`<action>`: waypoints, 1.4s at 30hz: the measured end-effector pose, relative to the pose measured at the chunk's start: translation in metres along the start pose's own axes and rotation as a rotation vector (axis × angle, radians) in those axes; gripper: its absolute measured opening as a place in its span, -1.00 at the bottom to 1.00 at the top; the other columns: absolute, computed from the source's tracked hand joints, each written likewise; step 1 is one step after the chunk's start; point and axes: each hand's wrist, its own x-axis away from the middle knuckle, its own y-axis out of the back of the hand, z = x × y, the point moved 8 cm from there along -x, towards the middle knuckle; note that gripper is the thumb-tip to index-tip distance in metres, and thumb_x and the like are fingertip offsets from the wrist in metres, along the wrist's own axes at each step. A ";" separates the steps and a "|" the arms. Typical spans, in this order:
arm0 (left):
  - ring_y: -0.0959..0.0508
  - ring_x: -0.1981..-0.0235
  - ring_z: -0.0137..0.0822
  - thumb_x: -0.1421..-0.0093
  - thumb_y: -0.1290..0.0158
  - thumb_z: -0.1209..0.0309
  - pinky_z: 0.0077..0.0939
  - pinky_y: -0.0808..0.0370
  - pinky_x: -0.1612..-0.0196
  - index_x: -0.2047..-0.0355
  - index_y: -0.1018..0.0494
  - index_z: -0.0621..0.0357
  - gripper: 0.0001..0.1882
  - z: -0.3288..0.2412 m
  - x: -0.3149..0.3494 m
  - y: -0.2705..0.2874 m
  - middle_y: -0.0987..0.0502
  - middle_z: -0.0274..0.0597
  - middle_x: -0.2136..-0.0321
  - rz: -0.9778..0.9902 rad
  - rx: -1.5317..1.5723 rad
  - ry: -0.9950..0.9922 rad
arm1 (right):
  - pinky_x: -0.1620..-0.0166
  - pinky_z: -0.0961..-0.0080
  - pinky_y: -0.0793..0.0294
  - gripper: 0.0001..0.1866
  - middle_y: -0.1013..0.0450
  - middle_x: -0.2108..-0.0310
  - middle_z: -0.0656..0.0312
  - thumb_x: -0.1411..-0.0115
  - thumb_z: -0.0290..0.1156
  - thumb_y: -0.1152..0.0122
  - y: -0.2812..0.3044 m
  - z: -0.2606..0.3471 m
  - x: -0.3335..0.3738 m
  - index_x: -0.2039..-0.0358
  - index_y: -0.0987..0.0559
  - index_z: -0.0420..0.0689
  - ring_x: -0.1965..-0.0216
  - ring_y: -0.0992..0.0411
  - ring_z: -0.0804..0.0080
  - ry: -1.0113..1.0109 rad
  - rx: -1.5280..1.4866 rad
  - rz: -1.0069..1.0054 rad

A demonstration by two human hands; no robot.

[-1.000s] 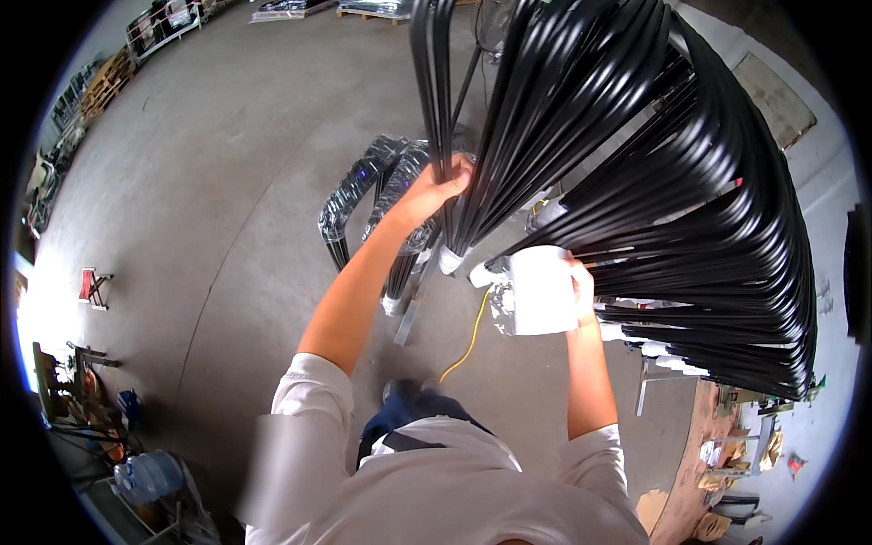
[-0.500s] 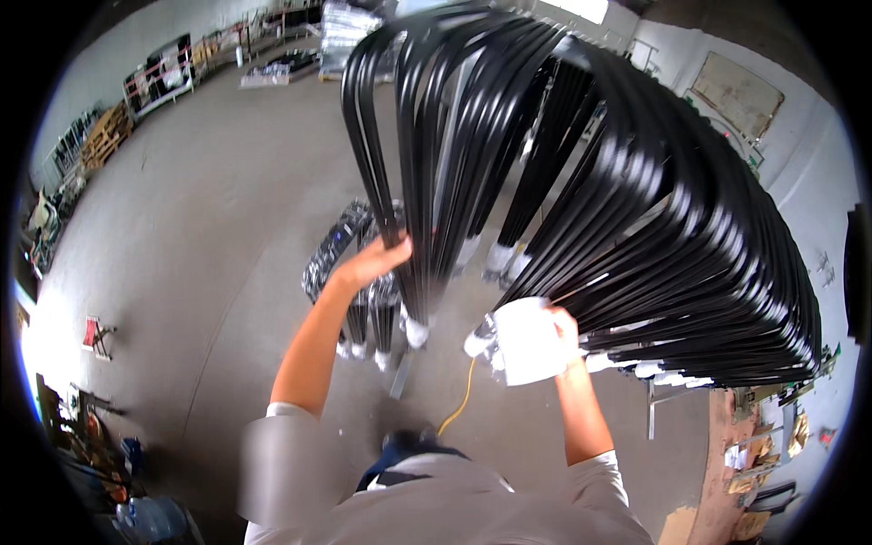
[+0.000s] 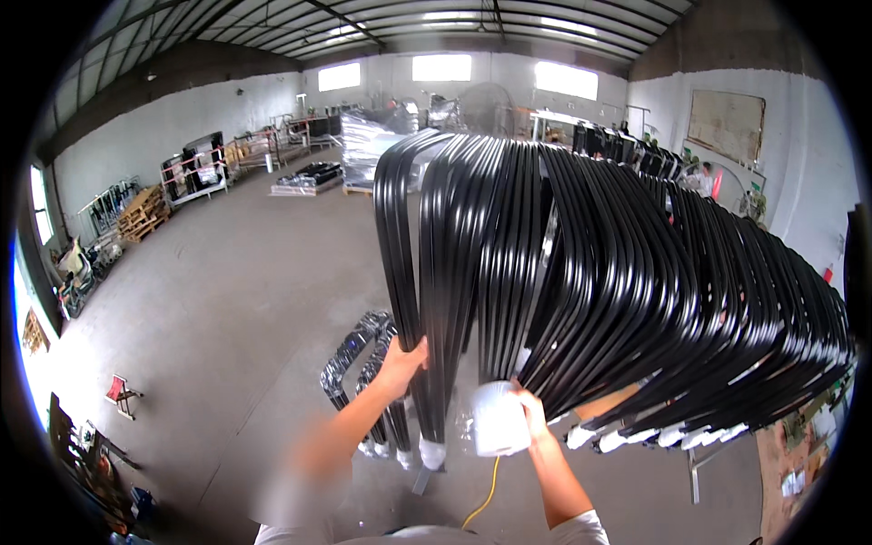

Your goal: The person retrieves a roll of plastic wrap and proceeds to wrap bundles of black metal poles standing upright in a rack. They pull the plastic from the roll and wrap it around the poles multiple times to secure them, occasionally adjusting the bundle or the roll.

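Observation:
My left hand (image 3: 401,365) is closed round a few glossy black bent tubes (image 3: 400,263) at the near left end of a long hanging row. White wrapping (image 3: 432,451) covers the lower ends of these tubes. To the right, my right hand (image 3: 531,409) grips a white roll of plastic film (image 3: 501,420), with a loose clear edge at its left side. The roll is just right of the held tubes and below the neighbouring ones. Beside my left forearm stand film-wrapped black tube bundles (image 3: 350,350), partly hidden by my arm.
The row of black tubes (image 3: 627,272) runs far to the right on a rack, whose metal leg (image 3: 695,477) shows below. A yellow cord (image 3: 481,500) lies on the floor. A red folding stool (image 3: 121,395) stands left; a film-wrapped stack (image 3: 372,150) stands at the back.
The view has tilted up, showing more of the hall and roof. My right hand has brought the roll leftward, closer to my left hand. My left hand keeps hold of the tubes.

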 end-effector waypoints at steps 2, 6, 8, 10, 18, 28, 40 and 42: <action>-0.27 0.67 -0.54 -0.13 0.02 0.12 -0.66 -0.22 0.58 0.54 -0.32 0.15 -0.66 -0.007 -0.004 0.000 -0.29 -0.40 0.70 -0.036 0.005 0.018 | 0.20 0.35 -0.43 -0.34 -0.40 0.30 0.05 0.14 -0.34 -0.05 -0.017 0.009 0.012 -0.06 -0.17 -0.07 0.28 -0.41 0.26 0.125 0.132 0.171; -0.24 0.70 -0.55 -0.15 0.04 0.13 -0.64 -0.18 0.62 0.60 -0.31 0.12 -0.66 -0.030 -0.019 -0.016 -0.25 -0.42 0.74 -0.060 0.084 0.136 | 0.09 0.30 -0.36 -0.25 -0.29 0.09 -0.08 0.27 -0.37 -0.08 -0.031 0.000 0.044 -0.06 -0.13 -0.03 0.12 -0.33 0.11 0.271 0.108 0.215; -0.23 0.71 -0.56 -0.15 0.05 0.14 -0.65 -0.16 0.64 0.62 -0.31 0.11 -0.65 -0.041 -0.029 -0.026 -0.23 -0.43 0.75 -0.038 0.105 0.193 | 0.01 0.22 -0.30 -0.23 -0.19 -0.01 -0.10 0.30 -0.30 -0.09 -0.032 -0.022 0.042 -0.04 -0.16 -0.09 0.06 -0.28 0.07 0.239 0.170 0.266; -0.21 0.72 -0.56 -0.16 0.07 0.14 -0.65 -0.15 0.64 0.63 -0.30 0.10 -0.65 -0.036 -0.043 -0.024 -0.22 -0.44 0.76 -0.062 0.085 0.260 | 0.00 0.20 -0.28 -0.22 -0.17 -0.03 -0.10 0.31 -0.26 -0.10 -0.040 -0.024 0.042 -0.04 -0.18 -0.12 0.05 -0.27 0.06 0.229 0.041 0.257; -0.21 0.74 -0.53 -0.10 0.02 0.02 -0.64 -0.13 0.65 0.78 -0.26 0.07 -0.52 -0.023 -0.111 -0.026 -0.24 -0.40 0.80 0.049 0.109 0.321 | 0.13 0.23 -0.44 -0.14 -0.07 -0.09 -0.19 0.33 -0.25 -0.14 -0.060 -0.045 0.031 -0.08 -0.13 -0.19 0.14 -0.36 0.04 0.079 -0.257 0.386; -0.26 0.78 -0.57 -0.16 0.10 0.07 -0.71 -0.25 0.74 0.63 -0.37 0.02 -0.64 -0.012 -0.120 -0.030 -0.29 -0.46 0.77 0.177 0.180 0.415 | 0.15 0.39 -0.44 -0.18 -0.10 -0.08 -0.11 0.22 -0.09 -0.01 -0.059 -0.071 0.031 -0.11 -0.12 -0.12 0.18 -0.37 0.15 0.149 -0.369 0.231; -0.21 -0.07 -0.27 -0.12 0.13 -0.05 -0.27 -0.13 -0.10 -0.09 -0.16 0.07 -0.37 0.144 -0.014 0.030 -0.26 -0.19 -0.03 0.238 0.161 0.376 | 0.29 0.12 -0.47 -0.30 -0.30 0.09 -0.04 0.22 -0.02 -0.13 -0.053 -0.077 0.014 0.06 -0.29 -0.12 0.33 -0.41 -0.07 0.239 -0.364 0.245; -0.06 -0.16 -0.24 -0.09 0.45 -0.28 -0.27 0.00 -0.17 -0.18 0.03 0.10 -0.16 0.228 0.078 0.048 -0.07 -0.14 -0.16 0.441 0.210 0.863 | 0.27 0.12 -0.47 -0.32 -0.30 0.09 -0.05 0.20 -0.03 -0.13 -0.056 -0.080 0.009 0.07 -0.31 -0.13 0.32 -0.41 -0.07 0.232 -0.422 0.216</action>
